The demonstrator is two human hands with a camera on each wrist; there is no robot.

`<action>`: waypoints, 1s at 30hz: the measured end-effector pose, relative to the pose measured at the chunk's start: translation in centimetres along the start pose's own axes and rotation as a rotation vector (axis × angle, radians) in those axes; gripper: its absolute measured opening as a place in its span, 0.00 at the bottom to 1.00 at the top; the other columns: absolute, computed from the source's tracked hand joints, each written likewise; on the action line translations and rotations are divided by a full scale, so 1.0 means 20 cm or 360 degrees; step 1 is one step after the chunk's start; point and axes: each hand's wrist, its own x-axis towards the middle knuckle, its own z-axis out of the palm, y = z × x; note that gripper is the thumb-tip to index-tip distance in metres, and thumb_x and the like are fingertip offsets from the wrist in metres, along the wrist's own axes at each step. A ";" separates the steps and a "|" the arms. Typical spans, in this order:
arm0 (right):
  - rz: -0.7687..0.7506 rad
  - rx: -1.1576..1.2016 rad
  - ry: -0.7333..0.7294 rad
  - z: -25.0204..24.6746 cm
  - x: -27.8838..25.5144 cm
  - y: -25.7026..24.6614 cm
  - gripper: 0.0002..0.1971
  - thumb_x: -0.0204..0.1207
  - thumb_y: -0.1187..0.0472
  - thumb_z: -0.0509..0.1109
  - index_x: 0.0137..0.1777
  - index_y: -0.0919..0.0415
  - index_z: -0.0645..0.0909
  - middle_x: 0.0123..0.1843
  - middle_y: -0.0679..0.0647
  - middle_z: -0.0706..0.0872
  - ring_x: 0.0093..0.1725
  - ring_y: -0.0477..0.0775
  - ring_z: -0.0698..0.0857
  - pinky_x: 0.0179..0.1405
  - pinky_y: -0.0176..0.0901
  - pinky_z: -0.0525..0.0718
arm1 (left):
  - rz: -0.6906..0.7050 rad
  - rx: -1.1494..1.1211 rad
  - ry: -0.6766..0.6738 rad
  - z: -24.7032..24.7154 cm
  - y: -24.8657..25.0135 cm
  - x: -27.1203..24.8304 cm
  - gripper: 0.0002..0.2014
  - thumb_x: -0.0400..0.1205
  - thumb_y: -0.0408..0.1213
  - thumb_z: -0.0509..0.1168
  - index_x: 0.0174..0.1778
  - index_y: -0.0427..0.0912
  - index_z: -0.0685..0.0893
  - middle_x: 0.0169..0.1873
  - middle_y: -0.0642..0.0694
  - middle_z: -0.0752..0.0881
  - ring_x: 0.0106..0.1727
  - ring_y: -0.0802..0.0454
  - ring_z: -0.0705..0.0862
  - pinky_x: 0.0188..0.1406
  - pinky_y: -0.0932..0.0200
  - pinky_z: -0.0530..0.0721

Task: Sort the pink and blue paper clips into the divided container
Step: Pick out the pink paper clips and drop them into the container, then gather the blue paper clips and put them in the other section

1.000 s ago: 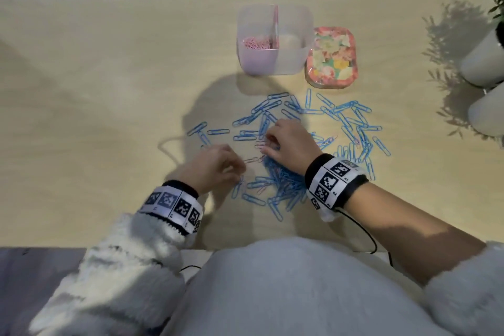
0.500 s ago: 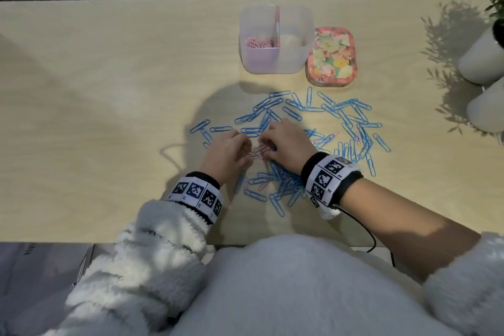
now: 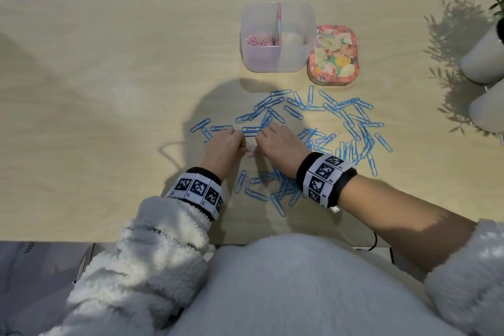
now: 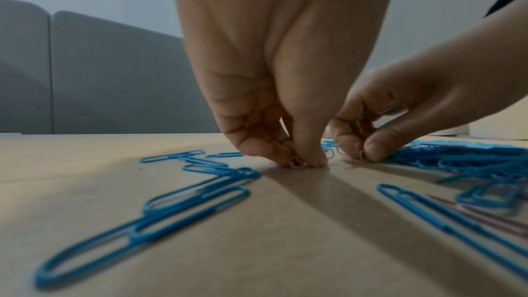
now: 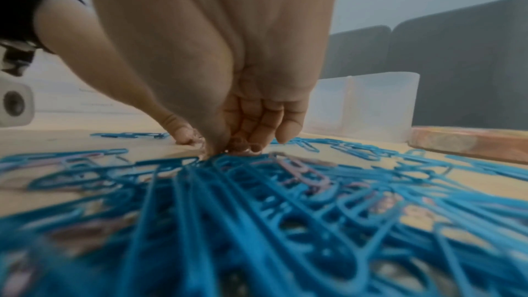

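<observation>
Many blue paper clips (image 3: 341, 117) lie scattered on the wooden table (image 3: 109, 90), heaped thickest under my right wrist (image 5: 257, 211), with a few pink clips (image 5: 302, 171) mixed in. My left hand (image 3: 240, 144) pinches a small pink clip (image 4: 297, 163) against the tabletop. Beside it my right hand (image 3: 260, 144) pinches pink clips (image 4: 360, 154) at the heap's edge. The clear divided container (image 3: 276, 63) stands at the back, with pink clips (image 3: 259, 39) in its left compartment. Its right compartment shows no clips.
A flowered lid (image 3: 332, 56) lies right of the container. Two white pots (image 3: 488, 63) stand at the table's right edge. A dark cable (image 3: 373, 240) hangs over the front edge. Grey sofa cushions (image 4: 100, 76) lie beyond the table.
My left hand moved forward and right until its fingertips met the right hand's over the pink clips. The right hand stayed almost in place.
</observation>
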 end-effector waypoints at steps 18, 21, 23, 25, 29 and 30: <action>0.0920 0.1369 0.0283 -0.60 0.63 0.66 0.08 0.71 0.67 0.68 0.32 0.58 0.77 0.29 0.52 0.79 0.26 0.45 0.76 0.22 0.33 0.71 | 0.0073 -0.0087 0.0025 -0.01 -0.01 -0.01 0.05 0.80 0.32 0.62 0.47 0.40 0.82 0.48 0.41 0.83 0.52 0.41 0.81 0.48 0.49 0.75; 0.0934 0.1279 0.0297 -0.58 0.66 0.65 0.05 0.71 0.64 0.71 0.37 0.66 0.84 0.31 0.56 0.85 0.28 0.50 0.80 0.28 0.39 0.80 | 0.0103 -0.0192 0.0111 -0.10 0.03 0.05 0.05 0.79 0.29 0.63 0.47 0.35 0.82 0.47 0.38 0.83 0.46 0.39 0.82 0.46 0.44 0.80; 0.0943 0.1290 0.0321 -0.58 0.65 0.65 0.12 0.75 0.61 0.68 0.42 0.72 0.85 0.40 0.62 0.90 0.36 0.58 0.88 0.40 0.52 0.87 | 0.0153 -0.0215 0.0232 -0.17 0.06 0.13 0.05 0.80 0.30 0.62 0.47 0.34 0.82 0.46 0.37 0.83 0.45 0.38 0.82 0.46 0.44 0.80; 0.0963 0.1330 0.0400 -0.59 0.62 0.64 0.15 0.77 0.61 0.63 0.43 0.74 0.84 0.45 0.66 0.90 0.39 0.62 0.89 0.43 0.55 0.87 | 0.0172 -0.0200 0.0352 -0.27 0.10 0.24 0.07 0.81 0.32 0.61 0.48 0.34 0.83 0.47 0.36 0.83 0.46 0.39 0.81 0.47 0.51 0.75; 0.0957 0.1548 0.0582 -0.60 0.46 0.64 0.15 0.78 0.64 0.60 0.41 0.75 0.84 0.39 0.65 0.89 0.24 0.46 0.83 0.19 0.31 0.77 | 0.0157 -0.0182 0.0608 -0.46 0.19 0.52 0.08 0.80 0.32 0.61 0.49 0.36 0.84 0.49 0.35 0.83 0.50 0.40 0.81 0.47 0.55 0.72; 0.0945 0.1569 0.0636 -0.59 0.40 0.64 0.15 0.78 0.65 0.60 0.40 0.77 0.83 0.39 0.66 0.88 0.22 0.42 0.82 0.17 0.27 0.74 | 0.0142 -0.0156 0.0641 -0.49 0.20 0.58 0.08 0.80 0.31 0.60 0.49 0.36 0.84 0.50 0.35 0.83 0.51 0.40 0.81 0.48 0.53 0.73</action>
